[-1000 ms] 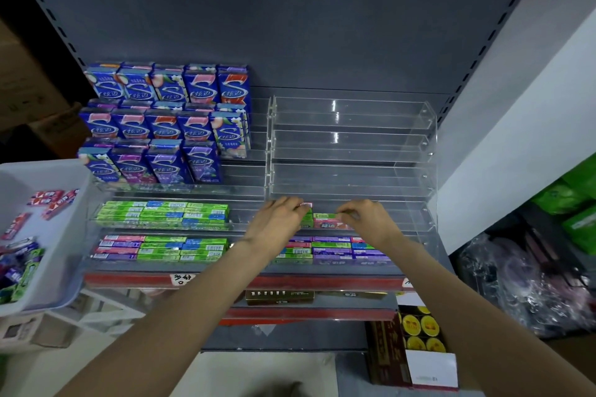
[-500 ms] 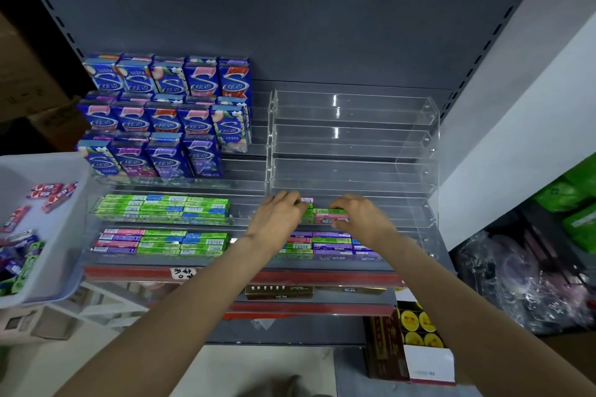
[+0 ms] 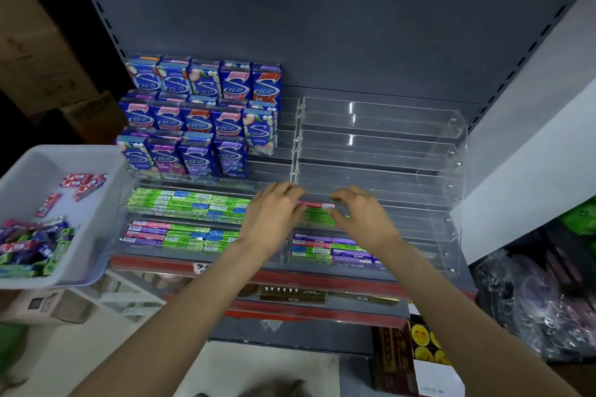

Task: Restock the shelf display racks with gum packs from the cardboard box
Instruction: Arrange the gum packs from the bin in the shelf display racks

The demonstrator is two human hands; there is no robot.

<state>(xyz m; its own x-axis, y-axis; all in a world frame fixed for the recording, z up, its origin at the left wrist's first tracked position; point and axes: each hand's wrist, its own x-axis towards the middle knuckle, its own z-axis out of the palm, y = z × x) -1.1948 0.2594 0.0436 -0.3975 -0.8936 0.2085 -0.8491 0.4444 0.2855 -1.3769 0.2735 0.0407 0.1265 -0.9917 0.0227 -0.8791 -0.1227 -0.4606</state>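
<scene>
gum boxes (image 3: 200, 116) on left rack (image 3: 267, 185), right rack (image 3: 387, 151) beside, bin (image 3: 96, 203) further left
</scene>
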